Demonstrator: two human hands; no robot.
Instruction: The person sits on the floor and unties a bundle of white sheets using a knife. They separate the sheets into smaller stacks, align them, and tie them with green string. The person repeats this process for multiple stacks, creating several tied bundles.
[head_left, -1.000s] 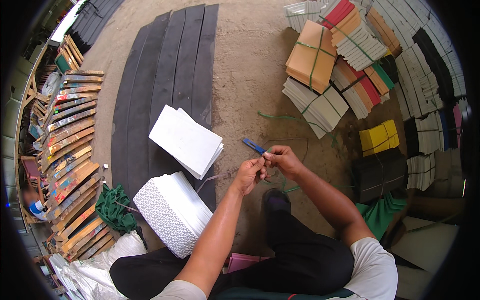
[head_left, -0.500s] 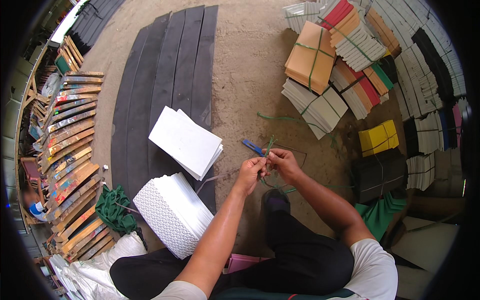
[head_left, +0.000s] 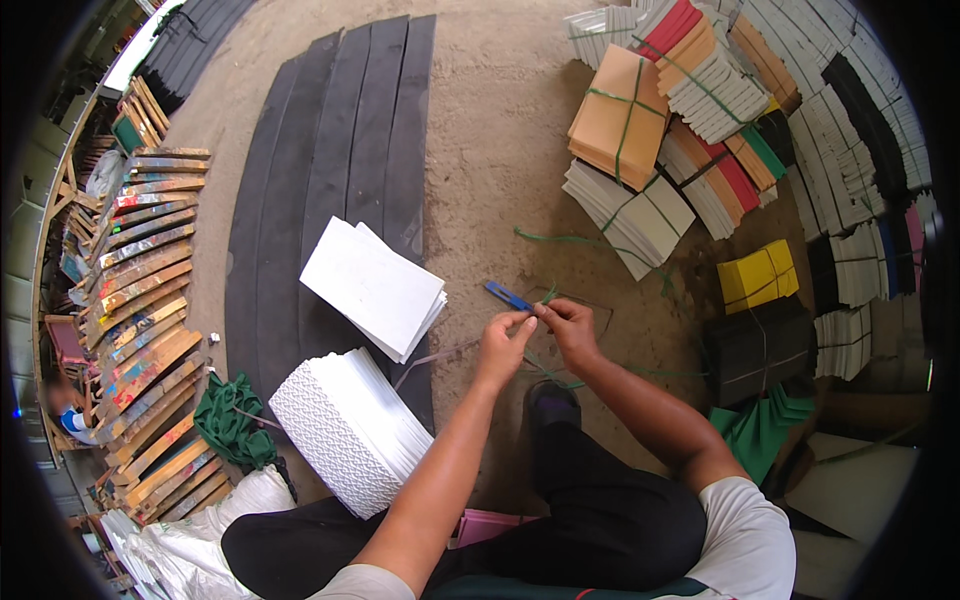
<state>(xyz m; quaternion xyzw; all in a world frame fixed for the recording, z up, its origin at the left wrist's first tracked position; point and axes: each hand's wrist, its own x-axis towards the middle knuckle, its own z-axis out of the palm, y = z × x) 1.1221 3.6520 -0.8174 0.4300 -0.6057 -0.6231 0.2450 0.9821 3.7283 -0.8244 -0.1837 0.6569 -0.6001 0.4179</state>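
Matt white foam sheets (head_left: 375, 287); thin green plastic strap (head_left: 548, 296); rough dusty concrete floor (head_left: 500, 150).

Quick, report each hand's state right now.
Left hand: fingers pinched shut on the thin green plastic strap.
Right hand: pinched shut on the same strap, beside the blue-handled cutter.

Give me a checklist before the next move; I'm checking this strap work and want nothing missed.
1. Both hands on the strap: ok; left hand and right hand pinch the green strap together.
2. Knife away from fingers: cannot tell; the blue knife lies right beside them.
3. White sheets near: ok; the loose stack is on the left.
4. Strap knotted: cannot tell; the fingers hide it.
5. Tied bundles apart: ok; the orange bundle lies farther off.
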